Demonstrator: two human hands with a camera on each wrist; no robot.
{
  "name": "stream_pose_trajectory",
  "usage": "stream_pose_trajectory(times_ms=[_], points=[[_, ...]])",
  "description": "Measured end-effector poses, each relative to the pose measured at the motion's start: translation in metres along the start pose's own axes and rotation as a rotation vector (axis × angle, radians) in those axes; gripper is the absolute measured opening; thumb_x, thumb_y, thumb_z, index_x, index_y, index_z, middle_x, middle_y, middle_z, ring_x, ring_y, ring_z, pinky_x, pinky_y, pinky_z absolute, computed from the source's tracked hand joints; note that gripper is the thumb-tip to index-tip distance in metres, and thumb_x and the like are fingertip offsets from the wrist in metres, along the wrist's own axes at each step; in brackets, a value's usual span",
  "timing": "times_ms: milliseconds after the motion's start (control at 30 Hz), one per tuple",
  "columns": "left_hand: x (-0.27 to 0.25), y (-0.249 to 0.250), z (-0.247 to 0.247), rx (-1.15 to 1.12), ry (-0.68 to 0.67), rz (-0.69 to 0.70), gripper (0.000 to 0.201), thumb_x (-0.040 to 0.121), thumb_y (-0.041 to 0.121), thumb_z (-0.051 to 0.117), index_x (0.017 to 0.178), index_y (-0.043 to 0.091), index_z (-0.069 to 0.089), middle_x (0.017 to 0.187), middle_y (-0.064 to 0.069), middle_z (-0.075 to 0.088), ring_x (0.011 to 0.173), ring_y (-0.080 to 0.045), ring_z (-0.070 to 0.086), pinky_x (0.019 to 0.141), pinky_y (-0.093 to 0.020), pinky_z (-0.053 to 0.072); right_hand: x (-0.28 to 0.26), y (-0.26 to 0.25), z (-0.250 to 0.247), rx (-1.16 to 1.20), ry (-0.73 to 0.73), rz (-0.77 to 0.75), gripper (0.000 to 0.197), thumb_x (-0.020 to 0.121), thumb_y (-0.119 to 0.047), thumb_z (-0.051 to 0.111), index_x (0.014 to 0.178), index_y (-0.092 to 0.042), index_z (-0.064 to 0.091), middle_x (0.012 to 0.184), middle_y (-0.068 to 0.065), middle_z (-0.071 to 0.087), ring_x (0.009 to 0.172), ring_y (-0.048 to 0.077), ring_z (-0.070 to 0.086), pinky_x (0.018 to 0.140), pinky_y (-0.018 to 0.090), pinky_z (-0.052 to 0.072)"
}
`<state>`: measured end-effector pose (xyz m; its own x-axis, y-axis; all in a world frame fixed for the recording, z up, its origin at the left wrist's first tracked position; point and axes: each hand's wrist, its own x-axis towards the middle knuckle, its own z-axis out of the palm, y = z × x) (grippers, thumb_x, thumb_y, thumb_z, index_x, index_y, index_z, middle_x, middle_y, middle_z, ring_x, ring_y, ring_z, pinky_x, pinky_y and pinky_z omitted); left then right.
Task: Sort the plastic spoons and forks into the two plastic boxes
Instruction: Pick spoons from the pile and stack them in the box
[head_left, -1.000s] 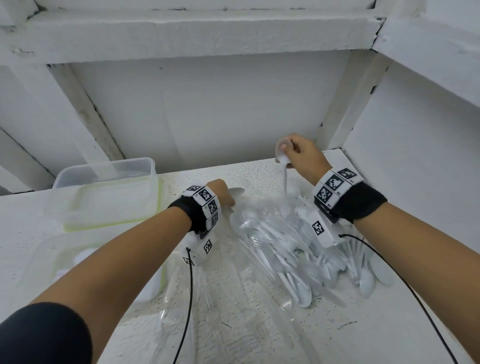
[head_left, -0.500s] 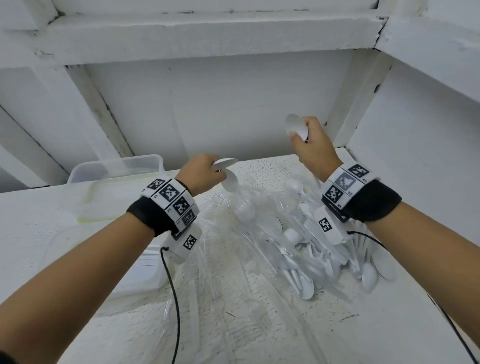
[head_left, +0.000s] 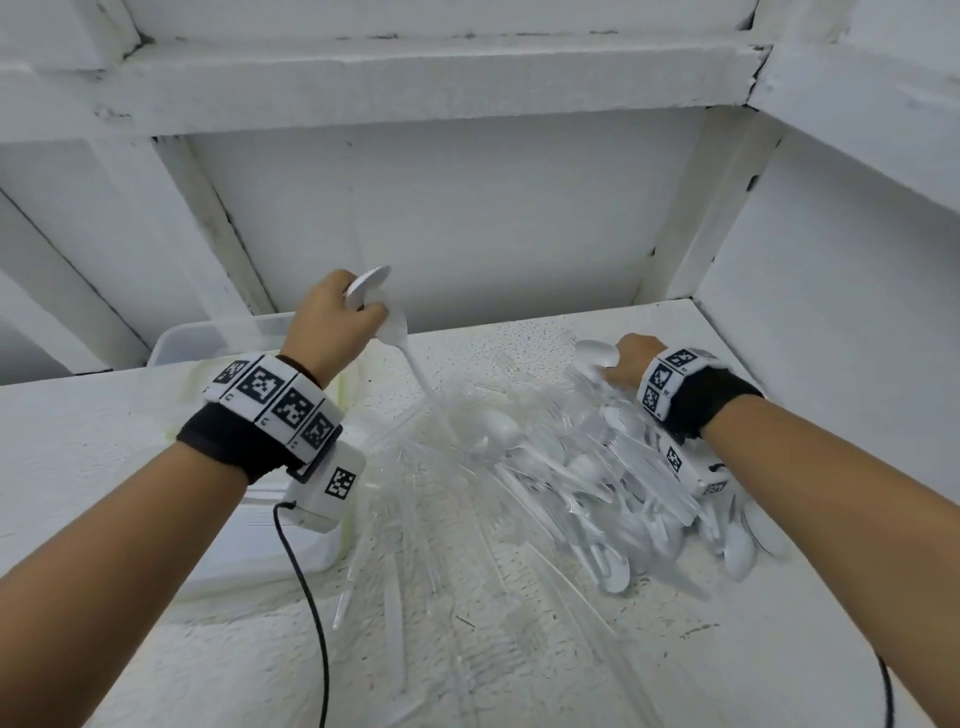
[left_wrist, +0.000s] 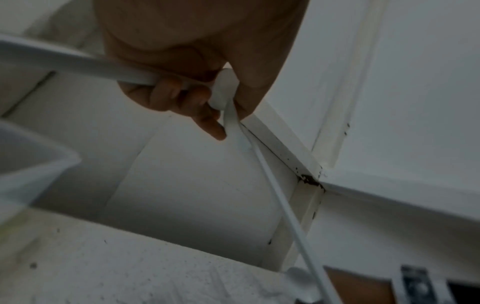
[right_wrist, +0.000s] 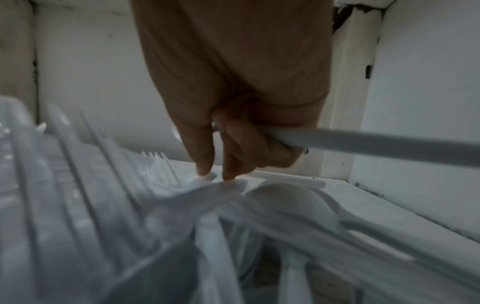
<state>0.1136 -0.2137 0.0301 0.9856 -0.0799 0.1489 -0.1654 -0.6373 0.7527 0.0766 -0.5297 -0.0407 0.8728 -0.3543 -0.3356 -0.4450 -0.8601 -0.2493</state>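
The white shelf (head_left: 519, 649) fills the lower frame. The heap of spoons and forks (head_left: 571, 467) lies right of centre on it, much of it under clear wrapping. Two clear boxes stand at the left: the near one (head_left: 260, 566) under the left forearm, the far one (head_left: 208, 338) at the back wall. The left hand (head_left: 322, 327), raised at upper centre, has its fingers curled round two white spoons (head_left: 387, 325), one handle trailing down toward the heap. The right hand (head_left: 631, 358), at the heap's far right edge, clamps one spoon (head_left: 595, 356) under its curled fingers while two fingertips (right_wrist: 205, 164) press on the heap. Judgement: carry the left pair clear of the wrapping before lowering it into the spoon box, handles aligned; confirm each piece is a spoon first. Which box takes spoons cannot be told.
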Motion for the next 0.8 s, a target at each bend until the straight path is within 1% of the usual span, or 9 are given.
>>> stream_pose_trajectory(times_ms=[100,200,300,367,467,567,633,700,800], points=[[0.001,-0.001,0.003,-0.239,-0.046,-0.123,0.010,0.087,0.016,0.057,0.085,0.008,0.050,0.068,-0.001,0.040,0.057,-0.014,0.035,0.051,-0.024,0.027,-0.004,-0.006,0.001,-0.003,0.015,-0.003,0.039,0.078,-0.043,0.055,0.065,-0.006,0.052,0.063,0.006,0.051,0.060,0.022,0.046,0.065,0.031,0.039],[-0.001,-0.002,0.010,-0.460,-0.122,-0.287,0.011,0.089,0.016,0.055,0.082,0.008,0.052,0.068,-0.001,0.039,0.057,-0.013,0.035,0.050,-0.023,0.027,-0.003,-0.010,0.005,-0.056,-0.014,-0.005,0.033,0.077,-0.031,0.061,0.075,0.000,0.051,0.067,0.007,0.051,0.065,0.023,0.047,0.067,0.031,0.041],[-0.005,-0.002,0.020,-0.595,-0.171,-0.436,0.016,0.093,0.018,0.051,0.099,0.003,0.052,0.074,-0.003,0.049,0.062,-0.013,0.048,0.053,-0.024,0.041,0.001,-0.013,0.005,-0.020,-0.014,-0.001,0.034,0.078,-0.030,0.069,0.093,0.000,0.063,0.083,0.012,0.062,0.077,0.029,0.060,0.073,0.033,0.047],[-0.008,-0.002,0.026,-0.709,-0.239,-0.497,0.018,0.097,0.017,0.045,0.105,0.002,0.049,0.076,-0.008,0.062,0.061,-0.016,0.062,0.052,-0.024,0.053,0.000,-0.015,0.002,0.054,-0.009,0.012,0.029,0.078,-0.029,0.068,0.088,-0.002,0.063,0.085,0.014,0.064,0.079,0.029,0.061,0.072,0.033,0.046],[-0.012,-0.004,0.038,-0.840,-0.300,-0.587,0.020,0.100,0.020,0.039,0.111,0.004,0.043,0.061,-0.005,0.070,0.053,-0.014,0.068,0.050,-0.025,0.056,-0.006,-0.017,-0.005,0.155,0.013,-0.014,0.024,0.085,-0.021,0.060,0.096,0.000,0.064,0.098,0.018,0.065,0.082,0.027,0.057,0.070,0.031,0.042],[-0.012,-0.010,0.052,-0.920,-0.284,-0.685,0.017,0.099,0.023,0.043,0.109,0.009,0.042,0.044,0.003,0.056,0.039,-0.010,0.057,0.047,-0.024,0.054,-0.017,-0.019,-0.011,0.314,0.091,-0.119,0.031,0.090,-0.020,0.056,0.114,-0.001,0.060,0.106,0.014,0.064,0.092,0.029,0.057,0.070,0.032,0.044],[-0.013,-0.011,0.061,-0.901,-0.275,-0.710,0.012,0.096,0.023,0.048,0.101,0.014,0.044,0.044,0.004,0.046,0.034,-0.007,0.048,0.047,-0.022,0.053,-0.025,-0.017,-0.014,0.419,0.195,-0.175,0.028,0.092,-0.020,0.053,0.116,-0.008,0.058,0.101,0.010,0.065,0.086,0.024,0.055,0.065,0.028,0.041],[-0.016,-0.009,0.068,-0.809,-0.320,-0.687,0.013,0.093,0.022,0.056,0.096,0.015,0.045,0.052,0.003,0.042,0.035,-0.006,0.043,0.042,-0.018,0.046,-0.034,-0.016,-0.016,0.545,0.327,-0.223,0.023,0.092,-0.019,0.051,0.113,-0.012,0.057,0.095,0.009,0.067,0.084,0.024,0.057,0.070,0.031,0.043],[-0.021,-0.006,0.082,-0.462,-0.458,-0.555,0.023,0.087,0.017,0.064,0.100,0.008,0.048,0.064,0.000,0.042,0.046,-0.009,0.036,0.040,-0.019,0.032,-0.042,-0.017,-0.022,0.574,0.514,-0.268,0.017,0.094,-0.021,0.047,0.099,-0.008,0.057,0.082,0.016,0.063,0.073,0.029,0.053,0.066,0.034,0.041]])
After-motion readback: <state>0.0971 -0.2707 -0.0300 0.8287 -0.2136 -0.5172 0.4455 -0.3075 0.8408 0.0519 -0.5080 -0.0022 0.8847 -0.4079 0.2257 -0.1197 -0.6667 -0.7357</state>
